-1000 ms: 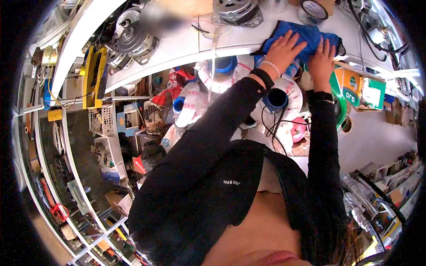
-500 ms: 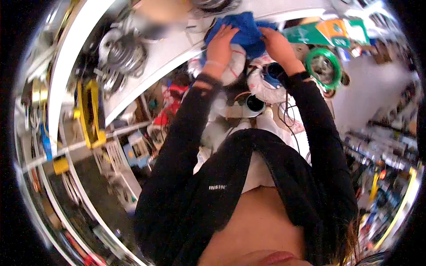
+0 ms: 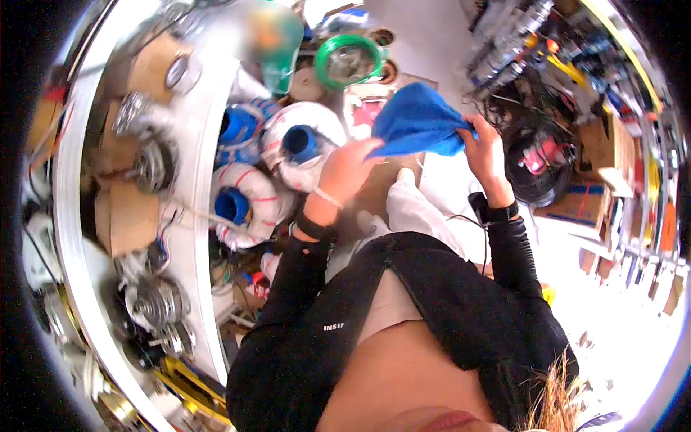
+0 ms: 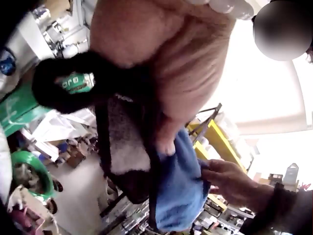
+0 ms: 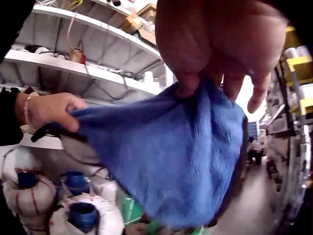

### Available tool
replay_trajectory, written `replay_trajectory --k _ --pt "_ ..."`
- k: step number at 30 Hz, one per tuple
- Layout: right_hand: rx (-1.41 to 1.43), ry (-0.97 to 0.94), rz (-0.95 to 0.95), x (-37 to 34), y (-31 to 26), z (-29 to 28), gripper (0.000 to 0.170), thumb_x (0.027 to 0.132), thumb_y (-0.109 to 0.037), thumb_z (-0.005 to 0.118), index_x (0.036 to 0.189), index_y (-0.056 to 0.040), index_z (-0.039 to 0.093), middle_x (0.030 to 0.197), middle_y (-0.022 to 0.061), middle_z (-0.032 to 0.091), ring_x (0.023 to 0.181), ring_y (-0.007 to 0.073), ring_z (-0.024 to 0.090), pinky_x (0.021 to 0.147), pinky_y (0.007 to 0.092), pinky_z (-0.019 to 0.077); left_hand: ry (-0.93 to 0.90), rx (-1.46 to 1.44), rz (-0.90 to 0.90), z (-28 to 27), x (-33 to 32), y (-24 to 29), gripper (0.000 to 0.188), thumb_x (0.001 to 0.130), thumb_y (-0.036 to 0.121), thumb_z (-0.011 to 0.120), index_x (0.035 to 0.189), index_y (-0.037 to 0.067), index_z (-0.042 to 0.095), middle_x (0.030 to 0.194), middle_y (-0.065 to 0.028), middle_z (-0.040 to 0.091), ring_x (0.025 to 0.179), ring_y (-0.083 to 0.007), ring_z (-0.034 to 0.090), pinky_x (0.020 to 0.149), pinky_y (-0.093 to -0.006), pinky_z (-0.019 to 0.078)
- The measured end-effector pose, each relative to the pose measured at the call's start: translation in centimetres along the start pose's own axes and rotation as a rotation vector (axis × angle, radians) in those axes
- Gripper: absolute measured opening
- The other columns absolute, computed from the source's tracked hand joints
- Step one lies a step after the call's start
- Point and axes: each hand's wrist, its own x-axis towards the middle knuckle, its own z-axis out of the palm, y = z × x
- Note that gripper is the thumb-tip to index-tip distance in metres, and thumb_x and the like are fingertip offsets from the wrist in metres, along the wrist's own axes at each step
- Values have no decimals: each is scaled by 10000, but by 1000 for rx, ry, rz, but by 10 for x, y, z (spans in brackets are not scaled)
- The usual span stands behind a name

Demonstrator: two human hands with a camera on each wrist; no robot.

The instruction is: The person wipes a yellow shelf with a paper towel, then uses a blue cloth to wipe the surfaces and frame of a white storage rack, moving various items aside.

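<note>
A blue cloth point(image 3: 419, 121) hangs in the air in front of the body, stretched between both hands. At its left end the left hand point(image 3: 347, 173) pinches it; the right hand point(image 3: 486, 157) grips its right edge between thumb and fingers. In the left wrist view the cloth point(image 4: 180, 186) shows a dark border and a grey part beside the blue. The right wrist view has the cloth point(image 5: 161, 152) spread below the right hand point(image 5: 220, 49), with the left hand point(image 5: 49, 111) holding its far corner.
Wrapped rolls with blue cores point(image 3: 301, 144) stand beside the white bench point(image 3: 194, 252), which carries motors point(image 3: 155, 302) and cartons. A green coil point(image 3: 350, 60) lies beyond the cloth. To the right are a black coil point(image 3: 538, 163), a cardboard box point(image 3: 576, 207) and loaded shelves.
Both hands have lifted the blue cloth off the bench and carried it away from it. The view has turned rightward, and the cloth is now spread between the hands.
</note>
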Motion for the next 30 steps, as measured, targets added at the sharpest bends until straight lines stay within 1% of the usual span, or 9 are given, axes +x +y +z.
replay_trajectory --k 3,5,6,8,11,13,14,22,30 --pt "-70 264 -78 -13 20 -35 172 869 -58 627 1037 -22 610 963 171 666 902 299 637 801 360 493 -18 -129 207 33 31 15 321 823 189 726 1086 22 650 1019 -173 685 920 -337 670 806 -377 521" --pt "45 339 128 -22 33 -55 168 859 -48 623 1026 -45 603 963 140 660 909 324 641 822 388 487 -138 -176 195 37 50 47 343 797 175 759 1080 16 648 1039 -174 679 945 -303 666 801 -351 524" --pt "9 373 163 -22 49 -64 161 873 -51 614 1033 -40 602 965 157 661 891 338 647 763 370 505 -4 -132 420 49 65 53 331 775 178 763 1044 19 653 974 -133 668 864 -318 637 785 -364 494" --pt "22 392 258 -23 87 -88 144 907 -76 595 1046 -43 618 910 156 672 798 272 665 743 330 510 -17 -260 484 35 96 113 279 773 179 763 981 27 659 908 -109 665 777 -283 623 704 -339 480" --pt "-31 430 299 -33 145 -128 160 890 -63 603 1049 -45 610 913 162 662 811 302 660 748 341 507 -51 -223 1046 -17 139 220 213 768 221 752 847 50 653 773 -64 640 644 -215 591 566 -320 422" --pt "-35 452 277 -44 188 -143 170 881 -57 607 1051 -47 600 917 169 661 820 326 657 741 361 509 -93 -299 1345 -24 155 266 399 958 434 517 775 103 646 795 -43 632 670 -202 543 569 -338 383" --pt "-55 472 249 -49 204 -149 178 873 -55 610 1051 -49 594 922 174 661 823 347 656 731 380 511 -119 -337 1456 -21 160 285 376 952 418 522 787 102 642 799 -46 632 673 -201 545 574 -337 386" --pt "32 625 448 -51 246 -174 170 859 -38 630 1024 -16 599 945 168 660 849 338 652 763 374 509 -168 -518 1694 29 218 379 204 901 293 560 889 94 609 833 -68 632 699 -197 563 615 -326 412" --pt "-46 518 474 -66 252 -217 195 834 -53 631 1027 -36 604 925 171 665 878 378 633 778 409 499 -116 -760 1817 57 271 415 163 850 167 598 990 86 576 867 -90 633 724 -194 581 657 -316 437"
